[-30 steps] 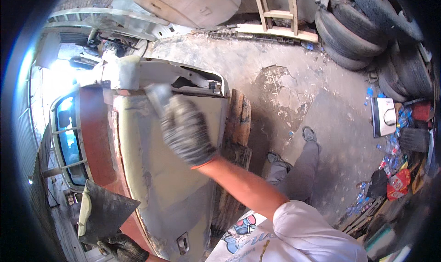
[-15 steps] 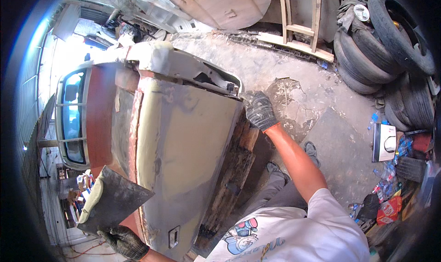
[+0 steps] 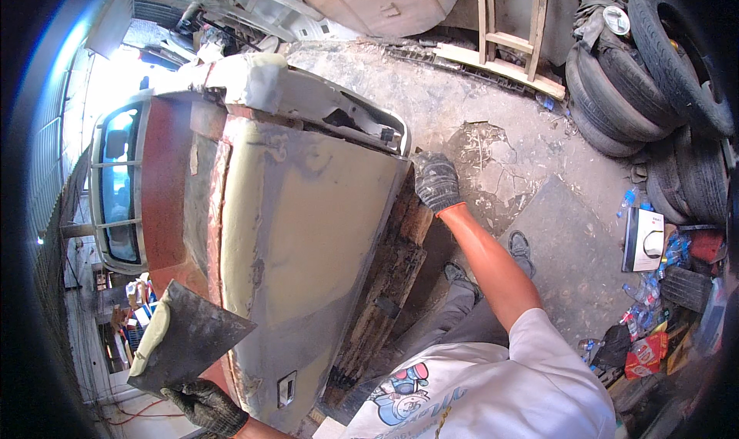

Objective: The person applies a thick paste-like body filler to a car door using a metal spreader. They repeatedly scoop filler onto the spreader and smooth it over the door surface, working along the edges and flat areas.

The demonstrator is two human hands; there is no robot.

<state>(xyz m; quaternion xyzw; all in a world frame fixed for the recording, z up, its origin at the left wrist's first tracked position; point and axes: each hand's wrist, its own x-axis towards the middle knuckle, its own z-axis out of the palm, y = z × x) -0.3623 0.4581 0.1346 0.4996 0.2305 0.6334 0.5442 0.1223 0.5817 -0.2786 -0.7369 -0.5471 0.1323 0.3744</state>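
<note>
My left hand (image 3: 206,406), in a dark work glove, grips the lower edge of a dark flat board (image 3: 192,335). A thick strip of pale yellowish putty (image 3: 152,333) lies along the board's left edge. My right hand (image 3: 436,181), in a grey and black glove, is closed just off the far right corner of a vehicle panel (image 3: 308,231). What its fingers hold, if anything, is hidden. The panel has broad patches of pale yellow filler over grey, and a rectangular handle recess (image 3: 286,390) near its lower end.
The vehicle's red-brown part (image 3: 165,185) and barred window (image 3: 119,185) stand to the left. Wooden planks (image 3: 385,300) lie beside the panel. Stacked tyres (image 3: 616,93), a wooden frame (image 3: 512,39), a white box (image 3: 643,240) and plastic bottles (image 3: 647,289) are beyond my right arm.
My right hand has shifted slightly right, away from the panel's corner. The left hand still holds the board in nearly the same place. The whole view has moved a little.
</note>
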